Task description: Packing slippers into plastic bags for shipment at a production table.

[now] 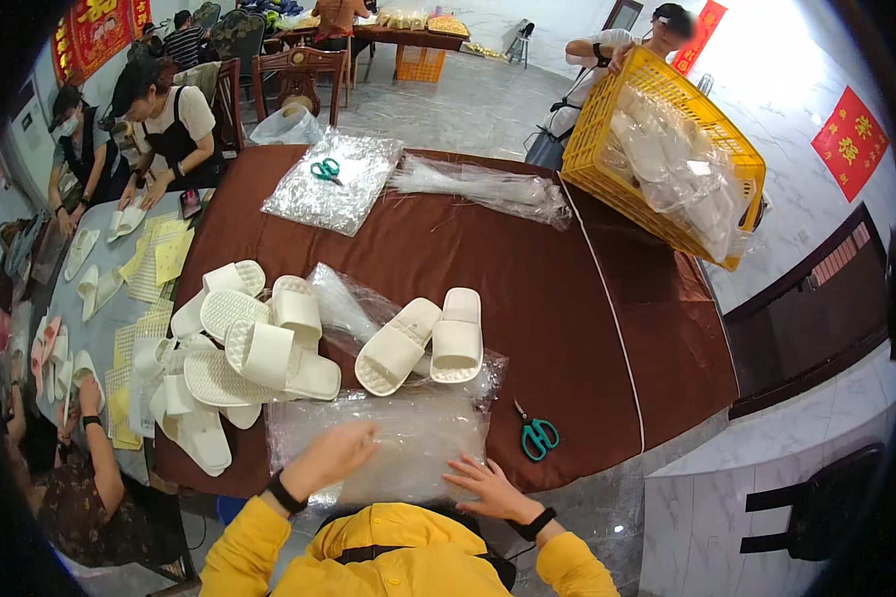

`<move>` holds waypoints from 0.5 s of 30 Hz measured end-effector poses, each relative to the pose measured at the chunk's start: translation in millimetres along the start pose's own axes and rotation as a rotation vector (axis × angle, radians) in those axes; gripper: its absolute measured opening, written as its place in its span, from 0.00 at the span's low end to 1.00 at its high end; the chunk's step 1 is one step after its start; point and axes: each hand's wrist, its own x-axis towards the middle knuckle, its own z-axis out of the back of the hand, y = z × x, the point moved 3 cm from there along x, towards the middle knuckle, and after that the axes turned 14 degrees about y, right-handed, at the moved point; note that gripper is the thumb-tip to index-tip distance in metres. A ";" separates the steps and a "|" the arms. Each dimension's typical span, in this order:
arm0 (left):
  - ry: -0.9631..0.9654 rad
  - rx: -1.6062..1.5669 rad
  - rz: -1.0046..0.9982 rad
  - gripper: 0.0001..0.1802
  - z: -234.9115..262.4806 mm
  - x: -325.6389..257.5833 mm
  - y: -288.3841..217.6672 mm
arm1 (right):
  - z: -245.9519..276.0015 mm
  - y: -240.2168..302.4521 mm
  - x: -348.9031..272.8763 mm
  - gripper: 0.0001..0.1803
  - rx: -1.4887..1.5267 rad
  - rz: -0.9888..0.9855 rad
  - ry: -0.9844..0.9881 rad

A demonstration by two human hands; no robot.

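A pile of clear plastic bags [418, 423] lies flat at the table's near edge, before me. My left hand [334, 460] is over the bags' left part, its fingers curled together; whatever they grip is hidden. On the right side of the bags my right hand [488, 488] rests with fingers spread. Just beyond the bags sits a pair of white slippers, the left slipper [400, 346] tilted beside the upright right slipper [457, 333]. More white slippers [269, 353] are heaped to the left. Teal-handled scissors [536, 436] lie right of my right hand, slightly open.
The brown-covered table [567, 298] also bears a stack of clear bags [309, 204] with other scissors [327, 170], and bundled plastic [478, 184]. A person at the far right holds a yellow crate [592, 149] of bagged slippers. Several people work at the grey table [100, 328] on the left.
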 end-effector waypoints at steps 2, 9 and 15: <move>-0.218 0.086 -0.153 0.15 31.5 38.5 -13.8 | 28.2 -10.8 -6.5 0.22 0.605 -0.053 -0.044; -0.223 0.700 -0.102 0.29 32.9 163.3 -5.3 | 85.2 -90.7 -68.5 0.19 0.553 -0.370 -0.696; 0.053 0.906 -0.123 0.36 40.3 185.7 15.8 | 99.3 -185.7 -109.0 0.25 1.049 -0.464 -0.970</move>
